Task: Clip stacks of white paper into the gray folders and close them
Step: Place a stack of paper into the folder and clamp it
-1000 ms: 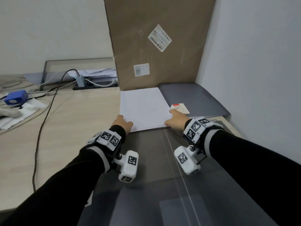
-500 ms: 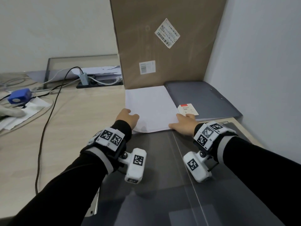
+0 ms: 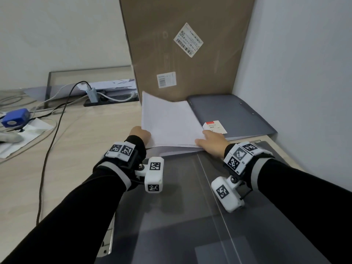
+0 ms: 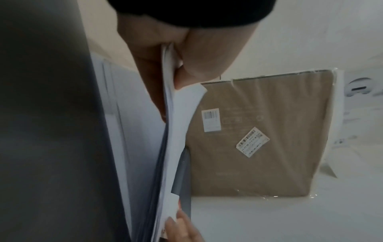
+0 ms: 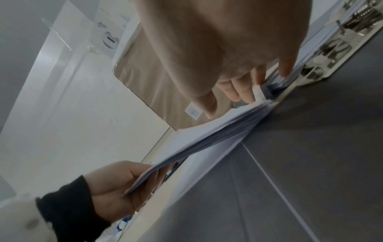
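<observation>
A stack of white paper [image 3: 169, 122] lies on the desk beyond the open gray folder [image 3: 190, 206] spread in front of me. My left hand [image 3: 140, 134] pinches the near left corner of the upper sheets [image 4: 176, 124], thumb on top, and holds that side raised off the sheets beneath. Straight fingers of my right hand [image 3: 211, 141] rest on the near right corner [image 5: 261, 91]. In the right wrist view the lifted sheets [image 5: 199, 140] fan up from the lower ones toward the left hand [image 5: 116, 185]. A closed gray folder [image 3: 228, 113] lies at the back right.
A tall brown cardboard box [image 3: 186, 46] stands right behind the paper, with a wall close on the right. Cables [image 3: 55, 119], a blue device [image 3: 15, 117] and loose papers sit at the left. A metal clip [image 3: 107, 242] shows at the open folder's left edge.
The left hand has raised the left side of the upper sheets, which lay flat before. The right hand has stayed on the near right corner.
</observation>
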Demonstrator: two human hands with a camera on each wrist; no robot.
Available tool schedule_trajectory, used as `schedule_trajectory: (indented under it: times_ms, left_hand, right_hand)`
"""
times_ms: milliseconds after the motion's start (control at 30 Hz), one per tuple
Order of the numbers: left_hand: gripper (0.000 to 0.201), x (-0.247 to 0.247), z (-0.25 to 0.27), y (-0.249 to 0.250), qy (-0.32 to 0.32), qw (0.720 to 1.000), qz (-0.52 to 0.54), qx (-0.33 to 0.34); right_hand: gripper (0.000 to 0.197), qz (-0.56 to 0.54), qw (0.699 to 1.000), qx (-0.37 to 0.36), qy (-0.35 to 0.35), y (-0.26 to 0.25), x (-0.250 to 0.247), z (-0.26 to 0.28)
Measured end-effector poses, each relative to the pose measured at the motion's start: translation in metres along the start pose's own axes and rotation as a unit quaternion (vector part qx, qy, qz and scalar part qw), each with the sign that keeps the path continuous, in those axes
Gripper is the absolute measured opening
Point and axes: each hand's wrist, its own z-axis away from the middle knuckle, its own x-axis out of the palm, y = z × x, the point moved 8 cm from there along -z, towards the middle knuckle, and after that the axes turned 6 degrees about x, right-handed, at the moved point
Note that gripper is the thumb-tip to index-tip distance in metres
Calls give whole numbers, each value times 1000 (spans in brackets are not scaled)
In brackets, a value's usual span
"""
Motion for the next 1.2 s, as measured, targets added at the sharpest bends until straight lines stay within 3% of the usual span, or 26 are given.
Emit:
schedule_trajectory:
  times_ms: [100, 233, 267, 367, 433, 500, 567, 667, 767, 833, 967, 1100, 1200]
  left_hand:
    - [35, -14, 4, -3, 42, 996, 68, 46]
    - [23, -29, 33, -6, 28, 966, 236, 100]
    - [20, -31, 43, -6, 12, 957, 267, 108]
    - [17, -33, 72, -3, -43, 941, 308, 135]
    - [22, -36, 89, 1, -69, 939, 301, 152]
    - [22, -41, 103, 7, -77, 943, 271, 175]
    - [21, -48, 114, 18, -68, 946, 243, 203]
    - [29, -63, 127, 37, -11, 941, 234, 244]
    - [47, -69, 137, 41, 44, 935, 233, 265]
    - [53, -59, 139, 30, 48, 941, 230, 245]
    - [45, -41, 140, 5, 34, 949, 242, 198]
    - [40, -40, 144, 4, 44, 950, 246, 189]
    - [44, -39, 147, 1, 57, 950, 243, 188]
  right_hand:
    - [32, -110, 993, -23, 48, -7, -25, 5]
    - [70, -300, 954, -4, 9, -11, -52, 17]
    - [64, -343, 939, 1, -25, -13, -54, 21]
    - [23, -474, 868, -12, -147, -26, -58, 42]
    - [27, -518, 841, -42, -148, -30, -68, 53]
    - [33, -524, 844, -74, -91, -28, -79, 63]
    - [26, -531, 841, -105, -30, -25, -87, 77]
    - [18, -553, 820, -148, 17, -23, -92, 104]
    - [23, -550, 818, -167, 2, -19, -76, 123]
    - [32, -535, 830, -152, -36, -14, -53, 131]
    - [60, -560, 821, -104, -41, 1, -33, 132]
    - [46, -546, 831, -95, -40, -5, -29, 137]
    - [48, -555, 828, -74, -4, -2, -27, 135]
